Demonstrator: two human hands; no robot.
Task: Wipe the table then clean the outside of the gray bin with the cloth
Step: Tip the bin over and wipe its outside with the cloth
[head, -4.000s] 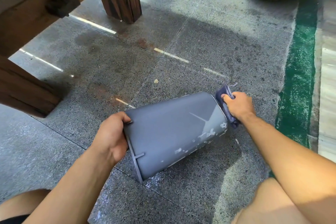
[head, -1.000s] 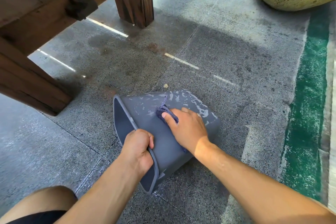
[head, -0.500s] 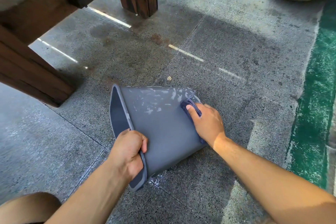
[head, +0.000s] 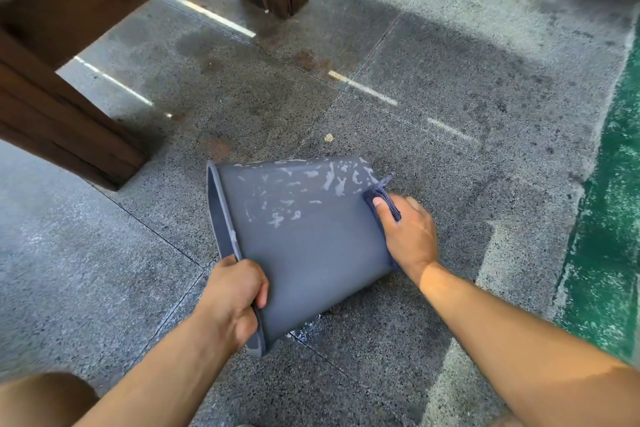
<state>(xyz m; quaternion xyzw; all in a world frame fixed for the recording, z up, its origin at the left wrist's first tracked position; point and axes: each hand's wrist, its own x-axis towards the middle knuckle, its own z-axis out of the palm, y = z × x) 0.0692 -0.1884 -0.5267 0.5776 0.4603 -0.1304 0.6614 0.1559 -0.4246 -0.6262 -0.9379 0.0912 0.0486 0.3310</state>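
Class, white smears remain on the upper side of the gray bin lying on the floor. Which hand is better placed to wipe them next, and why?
The right hand: it already presses the cloth against the bin beside the smears. The left hand has its grip on the rim, steadying the bin.

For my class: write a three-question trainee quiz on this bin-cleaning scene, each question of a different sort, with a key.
1. True or false: the gray bin stands upright on the floor.
2. Which hand holds the cloth? A) left hand B) right hand C) neither
3. Fill in: the left hand grips the bin at its open ____.

Key:
1. False; it lies tipped on its side.
2. B; the cloth is pressed at the bin's base end.
3. Rim.
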